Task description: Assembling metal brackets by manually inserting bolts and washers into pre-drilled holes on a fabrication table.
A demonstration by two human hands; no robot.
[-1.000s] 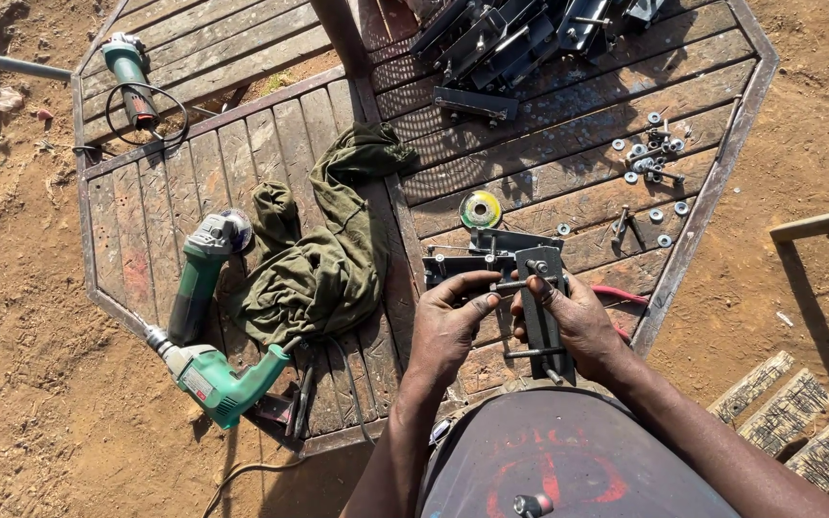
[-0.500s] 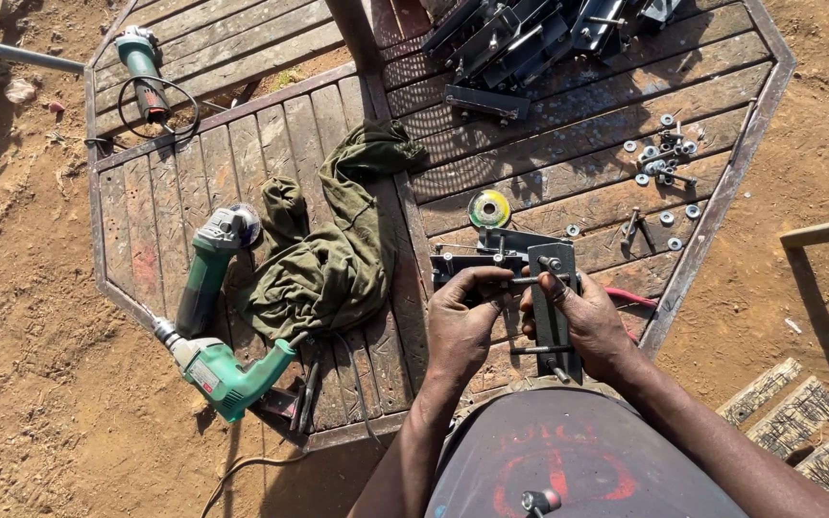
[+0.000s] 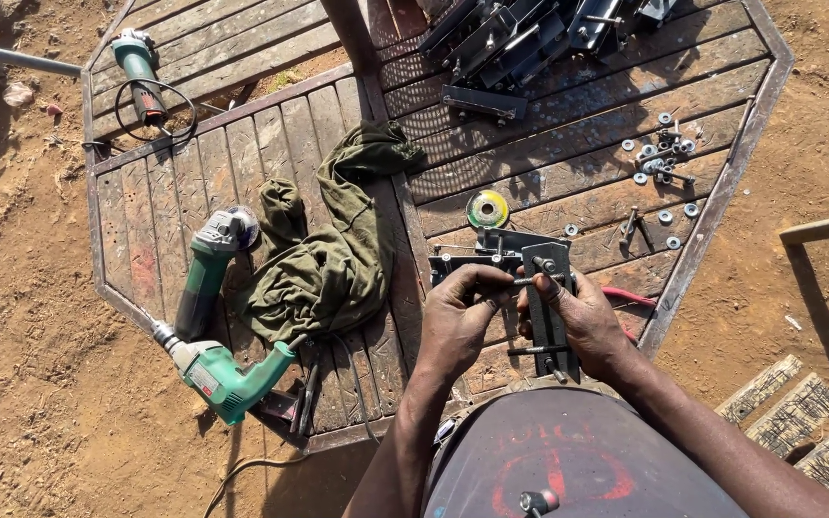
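1. The dark metal bracket assembly (image 3: pixel 539 288) is kept flat on the wooden slat table (image 3: pixel 568 134), near its front edge, just below the green-and-yellow disc (image 3: pixel 487 208).
2. The left hand (image 3: pixel 458 321) is curled, its fingertips pinching the thin bolt (image 3: pixel 520 282) that crosses the upright bar of the assembly. This pinch should be held square to the bar so the bolt does not cock in its hole.
3. The right hand (image 3: pixel 587 321) is closed around the bar from the other side, fingers pressed together at the bolt's far end. Whether a nut sits under those fingers cannot be told.
4. The bar is best steadied by the right hand while the left turns; slipping is the likely fault.
5. Loose washers and nuts (image 3: pixel 662 163) lie well apart at the far right, within reach.
6. The green angle grinder (image 3: pixel 205 278) and olive cloth (image 3: pixel 323 259) lie to the left, clear of the work.
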